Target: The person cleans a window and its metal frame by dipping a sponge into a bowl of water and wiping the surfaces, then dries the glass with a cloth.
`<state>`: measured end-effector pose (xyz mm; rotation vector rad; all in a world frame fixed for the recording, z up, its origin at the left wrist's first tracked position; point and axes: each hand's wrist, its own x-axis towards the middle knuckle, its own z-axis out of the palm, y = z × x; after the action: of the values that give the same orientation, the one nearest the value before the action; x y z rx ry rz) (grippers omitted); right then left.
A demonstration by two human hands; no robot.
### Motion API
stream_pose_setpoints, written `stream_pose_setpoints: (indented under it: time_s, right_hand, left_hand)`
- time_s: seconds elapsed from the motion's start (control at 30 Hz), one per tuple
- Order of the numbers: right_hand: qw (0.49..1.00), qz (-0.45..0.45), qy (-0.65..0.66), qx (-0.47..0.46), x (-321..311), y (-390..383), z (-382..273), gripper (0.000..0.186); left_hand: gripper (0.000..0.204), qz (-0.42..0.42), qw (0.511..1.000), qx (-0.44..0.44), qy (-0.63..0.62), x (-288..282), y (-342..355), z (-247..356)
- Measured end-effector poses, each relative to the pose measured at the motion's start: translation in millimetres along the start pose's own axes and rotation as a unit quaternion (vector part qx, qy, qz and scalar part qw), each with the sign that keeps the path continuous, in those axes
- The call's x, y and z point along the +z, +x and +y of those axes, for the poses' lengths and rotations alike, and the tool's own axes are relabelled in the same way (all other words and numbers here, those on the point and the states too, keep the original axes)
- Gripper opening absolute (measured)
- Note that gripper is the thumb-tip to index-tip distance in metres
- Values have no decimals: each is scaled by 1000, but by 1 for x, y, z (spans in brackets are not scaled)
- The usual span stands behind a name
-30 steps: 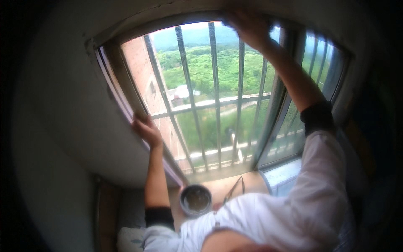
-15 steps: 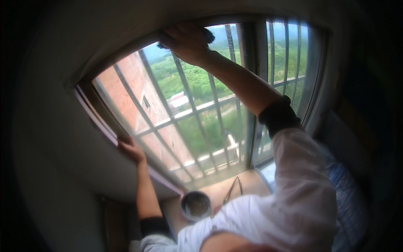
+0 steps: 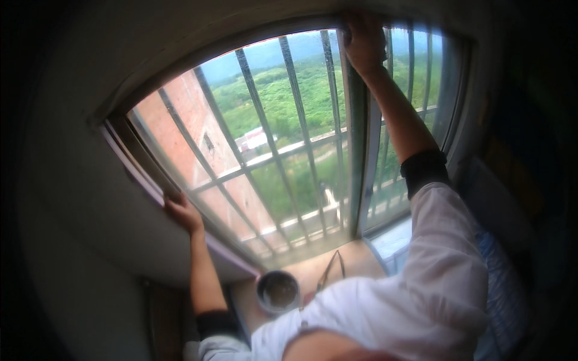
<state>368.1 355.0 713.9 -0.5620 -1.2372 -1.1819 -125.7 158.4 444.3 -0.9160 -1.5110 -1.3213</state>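
My left hand (image 3: 184,212) grips the left side of the window frame (image 3: 139,155) about halfway down. My right hand (image 3: 363,42) is raised high to the top of the middle upright (image 3: 357,132), its fingers closed over a dark cloth that is mostly hidden behind them. The glass in front of me shows vertical metal bars (image 3: 253,90) with a crossbar, green hillside and a pinkish brick wall outside. The right-hand sash, partly behind my right arm, also has bars beyond it.
Below the window, a pale ledge (image 3: 355,259) holds a round dark pot (image 3: 278,290) with murky liquid and a thin looped strap (image 3: 325,277). A dim wall (image 3: 72,240) is at left. Blue patterned fabric (image 3: 500,277) lies at lower right.
My right hand first swept left along the window's top with the dark cloth, then moved back right to the middle upright. My left hand stays on the frame.
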Motion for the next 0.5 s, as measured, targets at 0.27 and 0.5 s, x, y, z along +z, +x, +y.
stream_pose_setpoints:
  time_s: [0.27, 0.5]
  right_hand:
    - [999, -42, 29, 11, -4, 2, 10, 33]
    - [984, 41, 22, 171, -5, 10, 21, 25]
  left_hand:
    - [50, -12, 996, -64, -59, 0, 1, 6]
    - [49, 12, 1000, -22, 10, 4, -3, 6]
